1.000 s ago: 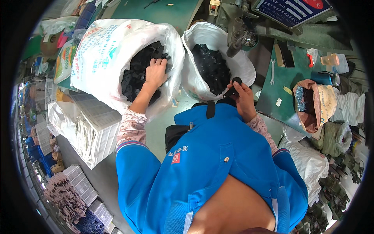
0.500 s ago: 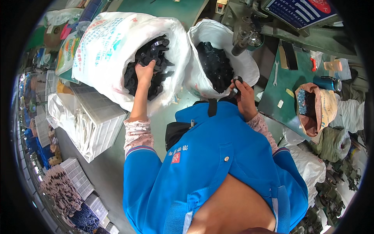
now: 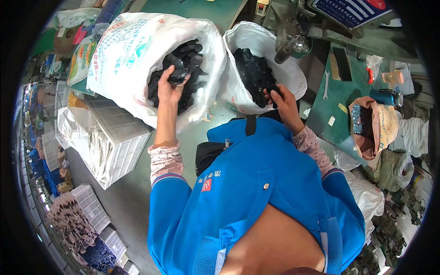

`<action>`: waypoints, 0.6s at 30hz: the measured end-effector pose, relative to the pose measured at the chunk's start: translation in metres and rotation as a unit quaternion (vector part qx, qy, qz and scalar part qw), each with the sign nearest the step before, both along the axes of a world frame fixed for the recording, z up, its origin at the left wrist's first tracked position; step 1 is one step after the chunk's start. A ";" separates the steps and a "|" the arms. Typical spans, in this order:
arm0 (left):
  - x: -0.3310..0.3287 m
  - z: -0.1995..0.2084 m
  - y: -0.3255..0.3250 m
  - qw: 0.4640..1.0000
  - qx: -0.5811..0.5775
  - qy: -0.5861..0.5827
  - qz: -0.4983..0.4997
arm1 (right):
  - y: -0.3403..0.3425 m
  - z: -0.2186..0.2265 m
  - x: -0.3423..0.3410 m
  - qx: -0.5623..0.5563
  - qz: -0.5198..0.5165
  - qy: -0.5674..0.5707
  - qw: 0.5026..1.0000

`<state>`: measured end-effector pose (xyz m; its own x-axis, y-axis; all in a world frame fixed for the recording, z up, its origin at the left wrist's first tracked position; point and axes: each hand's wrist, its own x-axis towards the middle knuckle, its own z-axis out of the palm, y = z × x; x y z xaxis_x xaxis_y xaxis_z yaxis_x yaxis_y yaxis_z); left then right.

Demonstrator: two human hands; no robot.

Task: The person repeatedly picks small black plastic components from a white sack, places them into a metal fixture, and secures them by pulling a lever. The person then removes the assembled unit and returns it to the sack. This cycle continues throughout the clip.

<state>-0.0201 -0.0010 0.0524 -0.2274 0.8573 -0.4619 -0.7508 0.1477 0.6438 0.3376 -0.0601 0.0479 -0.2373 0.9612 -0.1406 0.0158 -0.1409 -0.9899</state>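
Observation:
A large white woven sack [image 3: 117, 59] lies tipped toward me on the left, its mouth full of black, curved, plastic-looking parts [image 3: 183, 57]. Inside that mouth, my left hand [image 3: 169, 90] has its thumb and fingers around one black part [image 3: 178, 79], whose full shape is partly hidden. To the right stands a second white sack [image 3: 291, 75] with more black parts [image 3: 252, 73] in it. At its near rim my right hand [image 3: 286, 106] grips a dark rounded part [image 3: 273, 89] between thumb and fingers; the fingers cover some of it.
Beyond the right sack juts a metal machine [image 3: 286, 48]. The green table [image 3: 321, 107] on the right bears a wrench [image 3: 326, 85], a blue cylinder [image 3: 387, 97] and a brown bag [image 3: 369, 142] of small pieces. White crates [image 3: 121, 137] stand at the left.
My left hand has turned and drawn slightly back, now with a black part between its fingers. My right hand has turned its dark part and shifted a little toward the right sack's parts.

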 end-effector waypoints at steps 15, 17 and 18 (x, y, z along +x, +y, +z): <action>0.131 0.051 -0.001 0.949 0.036 -0.175 -0.262 | 0.031 0.089 0.006 0.505 0.163 -0.221 0.818; 0.139 0.051 0.002 0.949 0.050 -0.171 -0.259 | 0.025 0.088 0.009 0.486 0.111 -0.224 0.838; 0.142 0.052 0.002 0.945 0.069 -0.175 -0.269 | 0.023 0.088 0.010 0.467 0.081 -0.215 0.854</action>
<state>0.1221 0.0014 0.1043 0.4041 0.8629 -0.3034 -0.7611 0.5012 0.4118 0.3472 -0.0376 0.1364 -0.4971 0.6614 0.5616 0.3509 0.7452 -0.5670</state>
